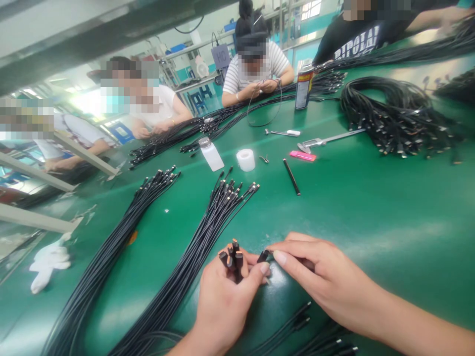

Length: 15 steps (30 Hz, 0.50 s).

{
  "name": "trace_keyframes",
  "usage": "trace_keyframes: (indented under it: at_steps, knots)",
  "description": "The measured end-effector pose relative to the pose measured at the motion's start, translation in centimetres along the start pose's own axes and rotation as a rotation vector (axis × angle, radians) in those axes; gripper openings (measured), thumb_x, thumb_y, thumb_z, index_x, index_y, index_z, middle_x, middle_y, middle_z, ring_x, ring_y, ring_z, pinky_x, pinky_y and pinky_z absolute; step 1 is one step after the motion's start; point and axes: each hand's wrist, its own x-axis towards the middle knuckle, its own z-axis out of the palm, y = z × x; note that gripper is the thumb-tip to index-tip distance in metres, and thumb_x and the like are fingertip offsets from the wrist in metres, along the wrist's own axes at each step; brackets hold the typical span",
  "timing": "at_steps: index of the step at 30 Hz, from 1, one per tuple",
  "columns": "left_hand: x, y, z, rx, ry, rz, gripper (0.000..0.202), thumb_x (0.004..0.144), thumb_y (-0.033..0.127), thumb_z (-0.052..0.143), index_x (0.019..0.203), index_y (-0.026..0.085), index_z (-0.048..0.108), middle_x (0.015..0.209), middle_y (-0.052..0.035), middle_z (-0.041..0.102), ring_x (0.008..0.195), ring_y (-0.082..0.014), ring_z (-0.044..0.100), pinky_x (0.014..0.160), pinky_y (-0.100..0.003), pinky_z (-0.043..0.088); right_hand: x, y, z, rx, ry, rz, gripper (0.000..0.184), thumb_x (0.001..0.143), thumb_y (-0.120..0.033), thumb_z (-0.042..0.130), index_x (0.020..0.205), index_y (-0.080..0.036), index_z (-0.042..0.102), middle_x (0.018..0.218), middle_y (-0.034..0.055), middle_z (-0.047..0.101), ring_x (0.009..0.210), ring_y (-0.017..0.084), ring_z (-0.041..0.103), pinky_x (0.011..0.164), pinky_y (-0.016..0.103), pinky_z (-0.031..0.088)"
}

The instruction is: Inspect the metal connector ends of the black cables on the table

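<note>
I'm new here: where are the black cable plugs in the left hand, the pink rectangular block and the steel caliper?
Black cable plugs [230, 261]: head view, middle of the bunch.
Pink rectangular block [303, 155]: head view, centre of its top face.
Steel caliper [343, 136]: head view, its long beam.

My desk [371, 237] is deep green, the cables [181, 277] across it black, the tape roll [246, 159] white, the small block [303, 155] bright pink, and a co-worker's shirt [278, 62] striped white and dark.

The left hand [226, 309] clutches black cable connectors [232, 258]; the right hand [326, 279] pinches another.
</note>
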Motion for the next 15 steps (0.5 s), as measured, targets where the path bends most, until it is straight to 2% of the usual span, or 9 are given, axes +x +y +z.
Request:
trace_keyframes:
  at_steps: [4,8,11,15]
  knots:
    - [0.0,0.3,0.1,-0.082,0.0,-0.062,0.035,0.073,0.028,0.077,0.061,0.019,0.045,0.074,-0.0029,0.068,0.061,-0.0193,0.069,0.064,-0.032,0.057,0.2,0.5,-0.1,-0.045,0.084,0.027,0.036,0.102,-0.032,0.041,0.081,-0.021,0.068,0.082,0.0025,0.066,0.08,0.017,0.059,0.072,0.029,0.045]
    - [0.2,0.8,0.2,-0.241,-0.071,-0.105,0.034,0.071,0.024,0.078,0.062,0.019,0.046,0.071,-0.0008,0.066,0.06,-0.0192,0.07,0.061,-0.03,0.057,0.3,1.1,-0.2,-0.031,0.133,0.051,0.027,0.1,-0.035,0.047,0.094,-0.022,0.069,0.088,0.0032,0.066,0.083,0.018,0.061,0.073,0.03,0.046]
    - [0.2,0.9,0.2,-0.28,-0.126,-0.108,0.033,0.072,0.023,0.078,0.064,0.018,0.047,0.069,-0.0017,0.067,0.06,-0.019,0.07,0.061,-0.029,0.057,0.3,1.3,-0.1,-0.023,0.126,0.063,0.018,0.096,-0.032,0.054,0.1,-0.023,0.069,0.088,0.0017,0.064,0.08,0.017,0.06,0.07,0.029,0.046]
    - [0.0,0.6,0.3,-0.227,-0.152,-0.136,0.023,0.074,0.023,0.077,0.071,0.016,0.056,0.067,-0.0045,0.07,0.061,-0.0192,0.069,0.063,-0.029,0.056,0.2,0.9,0.1,-0.035,0.072,0.034,0.016,0.096,-0.025,0.054,0.093,-0.022,0.069,0.086,0.0004,0.063,0.078,0.015,0.059,0.07,0.027,0.044]
